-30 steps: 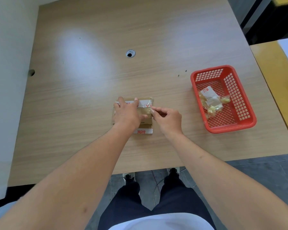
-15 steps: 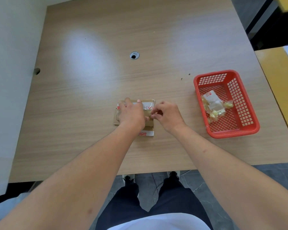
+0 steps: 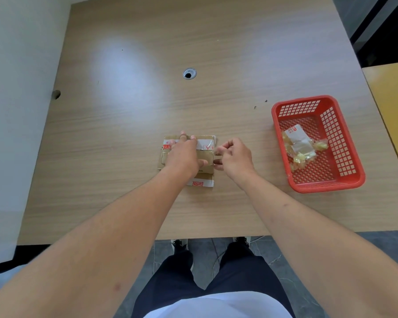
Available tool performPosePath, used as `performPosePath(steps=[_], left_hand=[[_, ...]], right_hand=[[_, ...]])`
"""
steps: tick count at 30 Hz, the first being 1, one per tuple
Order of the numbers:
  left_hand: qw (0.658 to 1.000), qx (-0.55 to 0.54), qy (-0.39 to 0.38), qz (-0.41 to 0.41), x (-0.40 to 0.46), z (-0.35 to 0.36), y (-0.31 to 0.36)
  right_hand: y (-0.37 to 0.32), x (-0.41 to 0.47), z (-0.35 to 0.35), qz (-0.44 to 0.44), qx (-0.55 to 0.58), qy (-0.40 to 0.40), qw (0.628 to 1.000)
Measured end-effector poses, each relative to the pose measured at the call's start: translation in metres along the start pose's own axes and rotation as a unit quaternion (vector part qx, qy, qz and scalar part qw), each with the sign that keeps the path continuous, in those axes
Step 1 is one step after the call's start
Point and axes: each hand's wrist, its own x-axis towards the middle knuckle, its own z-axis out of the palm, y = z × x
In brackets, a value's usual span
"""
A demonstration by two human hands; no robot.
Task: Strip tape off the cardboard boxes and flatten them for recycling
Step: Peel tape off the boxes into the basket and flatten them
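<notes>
A flattened cardboard box (image 3: 205, 157) is lying on the wooden tabletop (image 3: 124, 134) a little below the middle of the frame, with white printed tape (image 3: 206, 144) running across its upper part and another white strip with a red code (image 3: 199, 182) at its lower edge. The left hand (image 3: 183, 156) is resting palm-down on the box, its fingers stretched flat toward the box's upper edge and pressing the cardboard against the tabletop. Just to the right, the right hand (image 3: 236, 157) is sitting at the box's right edge with its fingers curled inward, pinching a strip of clear or tan tape (image 3: 217, 162) that is reaching from the cardboard to the fingertips; how much of that strip is lifted off cannot be told.

In the right part of the frame, well apart from the box, a red mesh basket (image 3: 345, 180) is standing on the tabletop, holding a heap of crumpled yellowish tape scraps (image 3: 302, 149) with a white printed piece on top. A round cable hole (image 3: 189, 73) is showing in the tabletop above the box, in the upper middle of the frame. At the bottom of the frame the person's dark trousers (image 3: 216, 283) and shoes are showing over a grey floor.
</notes>
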Motion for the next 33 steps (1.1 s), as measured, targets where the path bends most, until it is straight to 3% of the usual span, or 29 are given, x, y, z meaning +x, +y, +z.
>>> performPosePath(steps=[3,7,13,18,25,27,29,31,33], left_hand=[[1.0,-0.001,-0.004,0.001,0.0,-0.001,0.0],[1.0,-0.001,-0.009,-0.004,-0.003,-0.003,0.002],[1.0,0.0,-0.011,-0.005,-0.005,-0.005,0.003],[1.0,0.005,-0.014,-0.001,-0.005,-0.005,0.003],[1.0,0.01,-0.011,0.006,-0.003,-0.004,0.001],[1.0,0.005,-0.011,0.005,-0.003,-0.003,0.001],[1.0,-0.002,-0.013,0.003,-0.004,-0.003,0.001],[1.0,-0.001,-0.013,0.004,-0.004,-0.004,0.001],[1.0,0.003,-0.011,0.005,-0.004,-0.004,0.001]], right_hand=[[0.011,-0.004,0.007,-0.109,-0.095,0.066,0.987],[0.022,-0.011,0.009,-0.266,-0.191,0.051,0.943],[0.023,-0.014,-0.001,-0.334,-0.272,0.026,0.902],[0.003,-0.01,-0.01,-0.245,-0.249,-0.016,0.937],[-0.008,0.001,-0.011,-0.296,-0.383,-0.078,0.871],[-0.008,0.003,-0.01,-0.281,-0.392,-0.065,0.874],[-0.005,0.006,-0.008,-0.202,-0.307,-0.028,0.929],[-0.001,0.004,-0.004,-0.087,-0.121,0.004,0.989],[0.002,0.004,0.0,-0.026,0.006,0.017,0.999]])
